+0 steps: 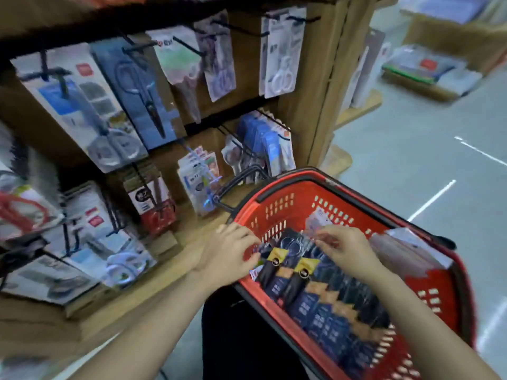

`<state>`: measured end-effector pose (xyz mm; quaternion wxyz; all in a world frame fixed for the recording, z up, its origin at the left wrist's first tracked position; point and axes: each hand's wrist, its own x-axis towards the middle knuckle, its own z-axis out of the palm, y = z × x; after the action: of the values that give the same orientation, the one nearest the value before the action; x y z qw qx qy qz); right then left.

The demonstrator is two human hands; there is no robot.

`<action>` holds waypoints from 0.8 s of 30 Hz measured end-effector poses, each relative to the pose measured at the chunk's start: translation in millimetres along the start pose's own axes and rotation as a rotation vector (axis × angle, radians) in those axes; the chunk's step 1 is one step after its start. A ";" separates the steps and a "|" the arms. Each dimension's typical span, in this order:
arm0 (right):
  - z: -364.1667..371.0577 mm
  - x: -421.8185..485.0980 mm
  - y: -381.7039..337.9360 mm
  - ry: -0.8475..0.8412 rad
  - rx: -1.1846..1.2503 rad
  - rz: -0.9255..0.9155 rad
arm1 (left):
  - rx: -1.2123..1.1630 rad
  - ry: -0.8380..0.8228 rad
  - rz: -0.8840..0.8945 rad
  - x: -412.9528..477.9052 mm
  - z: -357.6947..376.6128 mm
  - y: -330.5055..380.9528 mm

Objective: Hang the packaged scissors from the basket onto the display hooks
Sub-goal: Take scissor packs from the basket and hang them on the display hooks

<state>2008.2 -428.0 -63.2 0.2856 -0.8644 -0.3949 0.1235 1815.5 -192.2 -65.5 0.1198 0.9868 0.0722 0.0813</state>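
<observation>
In the head view, a red perforated plastic shopping basket [301,198] with black handles sits low in front of the person, just beside a brown wooden display stand [310,105] fitted with black wire hooks [192,49] that already carry carded scissors and other blister packs. The packaged scissors [290,259], a fanned row of dark blue cards with yellow and orange labels and clear blisters, lie inside the basket, running from its near-left wall toward the lower right. The left hand [229,255] reaches over the basket's left rim with its fingers curled down at the near end of the row; its grip looks to be closing on the edge of the packs, though motion blur keeps me from telling whether it actually holds one. The right hand [344,246] hovers over the top of the same packs, thumb and fingertips pinched close together, possibly on a card's upper edge; again I cannot tell for certain. These packs should be light and fairly stiff, with slick plastic fronts that slide against each other, so a stack may shed a card if squeezed loosely. The best hold is likely the card's top margin near the hang hole, thumb in front and fingers behind, leaving the hole free for a hook.
</observation>
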 end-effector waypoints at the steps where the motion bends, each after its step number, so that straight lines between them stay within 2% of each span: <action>1: 2.3 -9.9 15.5 -0.032 -0.028 0.060 | 0.003 -0.057 -0.019 -1.8 11.7 2.7; 3: 4.1 -28.9 42.9 -0.087 -0.101 0.178 | 0.037 -0.126 -0.041 -5.6 26.8 6.4; 5: 5.0 -47.8 71.3 -0.153 -0.216 0.300 | 0.082 -0.125 -0.033 -6.3 33.0 6.7; 7: 7.5 -66.9 95.7 -0.258 -0.337 0.499 | 0.114 -0.106 -0.023 -5.0 35.3 5.6; 9: 15.8 -82.8 112.2 -0.350 -0.326 0.601 | 0.132 -0.091 -0.021 -3.7 37.1 5.7; 11: 28.5 -89.6 118.1 -0.365 -0.231 0.657 | 0.148 -0.084 -0.024 -1.7 39.2 6.2; 13: 36.0 -88.4 114.9 -0.301 -0.138 0.763 | 0.155 -0.076 -0.033 -1.0 40.9 6.0; 17: 43.0 -85.8 131.6 0.055 0.157 1.108 | 0.158 -0.082 -0.046 -2.3 43.8 5.0; 20: 39.0 -91.2 130.9 0.282 0.398 1.168 | 0.148 -0.086 -0.061 -2.1 44.1 6.4; 22: 36.3 -92.4 116.2 0.314 0.558 1.179 | 0.154 -0.092 -0.066 -1.8 43.9 7.3; 24: 44.7 -92.6 110.0 0.233 0.567 1.164 | 0.160 -0.089 -0.063 -2.5 44.2 7.9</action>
<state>1995.0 -537.8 -165.4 0.4298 -0.8357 0.2186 0.2627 1821.9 -210.2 -106.3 0.0463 0.9931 0.1039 0.0278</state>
